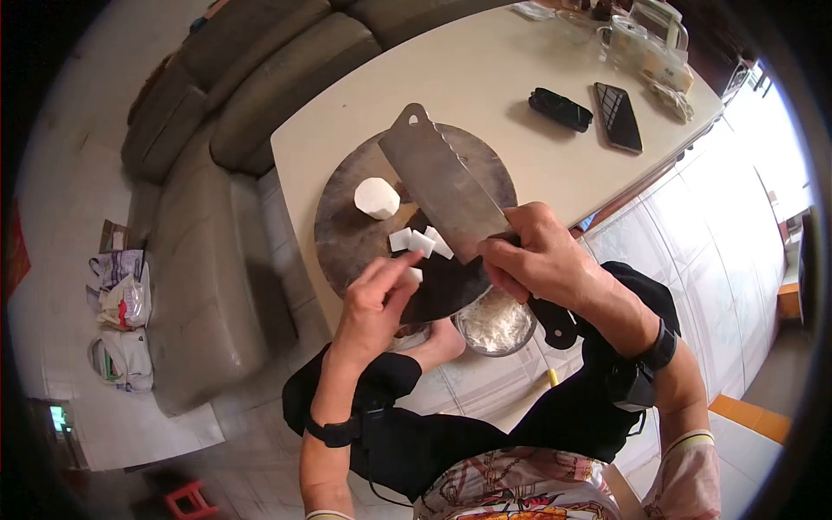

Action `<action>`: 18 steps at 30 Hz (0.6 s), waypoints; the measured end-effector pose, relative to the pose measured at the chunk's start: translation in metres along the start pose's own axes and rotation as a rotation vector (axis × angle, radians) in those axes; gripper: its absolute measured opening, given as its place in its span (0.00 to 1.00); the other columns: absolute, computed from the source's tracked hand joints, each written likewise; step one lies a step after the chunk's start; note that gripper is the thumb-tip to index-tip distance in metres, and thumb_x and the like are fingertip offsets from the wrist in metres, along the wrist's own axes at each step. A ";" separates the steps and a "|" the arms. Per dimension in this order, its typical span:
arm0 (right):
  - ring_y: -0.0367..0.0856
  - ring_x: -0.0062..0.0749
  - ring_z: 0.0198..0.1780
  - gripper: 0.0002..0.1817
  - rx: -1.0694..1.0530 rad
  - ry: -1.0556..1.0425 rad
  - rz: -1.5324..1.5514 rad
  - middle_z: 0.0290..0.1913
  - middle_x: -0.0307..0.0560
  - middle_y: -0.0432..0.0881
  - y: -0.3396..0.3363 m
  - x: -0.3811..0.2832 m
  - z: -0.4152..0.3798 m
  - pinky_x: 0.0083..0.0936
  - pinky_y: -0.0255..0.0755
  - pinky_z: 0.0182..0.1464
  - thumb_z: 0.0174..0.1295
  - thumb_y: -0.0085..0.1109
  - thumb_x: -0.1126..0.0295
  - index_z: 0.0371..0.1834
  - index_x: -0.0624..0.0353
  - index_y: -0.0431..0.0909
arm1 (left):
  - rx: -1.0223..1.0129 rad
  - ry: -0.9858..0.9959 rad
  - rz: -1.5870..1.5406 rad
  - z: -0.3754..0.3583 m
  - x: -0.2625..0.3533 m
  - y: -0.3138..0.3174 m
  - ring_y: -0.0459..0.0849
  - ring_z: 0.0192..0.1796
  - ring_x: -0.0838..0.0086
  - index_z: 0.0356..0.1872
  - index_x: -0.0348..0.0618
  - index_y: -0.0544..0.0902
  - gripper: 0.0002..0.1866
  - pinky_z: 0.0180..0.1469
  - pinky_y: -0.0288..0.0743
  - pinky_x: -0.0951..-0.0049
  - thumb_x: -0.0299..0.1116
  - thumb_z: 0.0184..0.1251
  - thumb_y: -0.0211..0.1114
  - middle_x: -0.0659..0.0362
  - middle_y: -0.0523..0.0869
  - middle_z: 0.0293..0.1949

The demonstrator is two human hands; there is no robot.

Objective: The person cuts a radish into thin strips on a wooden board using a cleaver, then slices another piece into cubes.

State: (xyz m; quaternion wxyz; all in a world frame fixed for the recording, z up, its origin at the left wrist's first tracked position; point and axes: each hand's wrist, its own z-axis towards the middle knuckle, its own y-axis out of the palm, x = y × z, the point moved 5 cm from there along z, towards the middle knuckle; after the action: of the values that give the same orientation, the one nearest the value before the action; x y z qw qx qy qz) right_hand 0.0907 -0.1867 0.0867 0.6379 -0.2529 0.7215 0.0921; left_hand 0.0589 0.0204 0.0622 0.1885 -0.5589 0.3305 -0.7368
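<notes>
My right hand (542, 256) grips a cleaver (446, 186) by its dark handle, with the broad blade tilted over a round, dark chopping board (347, 230). At the near side of the board, my left hand (373, 303) has its thumb and fingers closed around a small white radish piece (414, 276). A few more cut radish pieces (422, 243) lie just beyond those fingertips. Farther back on the board sits a larger peeled chunk of white radish (377, 198) with flat-cut sides.
Below the board's near edge is a bowl (496, 351) of white shreds. The pale table (485, 69) carries a black case (561, 109), a phone (618, 117) and a clear jug (626, 39). A grey sofa (195, 286) stands to the left, with bags (121, 295) beyond it.
</notes>
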 end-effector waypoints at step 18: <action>0.78 0.63 0.27 0.06 -0.050 -0.347 -0.408 0.18 0.64 0.75 0.034 0.001 -0.023 0.47 0.74 0.30 0.54 0.57 0.77 0.27 0.70 0.73 | 0.232 -0.103 -0.105 -0.015 -0.035 0.010 0.84 0.41 0.75 0.39 0.36 0.83 0.06 0.44 0.78 0.76 0.23 0.62 0.68 0.54 0.87 0.39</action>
State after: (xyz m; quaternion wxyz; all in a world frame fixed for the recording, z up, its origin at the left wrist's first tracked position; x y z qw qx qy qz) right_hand 0.0547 -0.1682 0.0834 0.7509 -0.3890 0.5332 0.0212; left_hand 0.0545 0.0399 0.0289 0.2299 -0.5871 0.2032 -0.7491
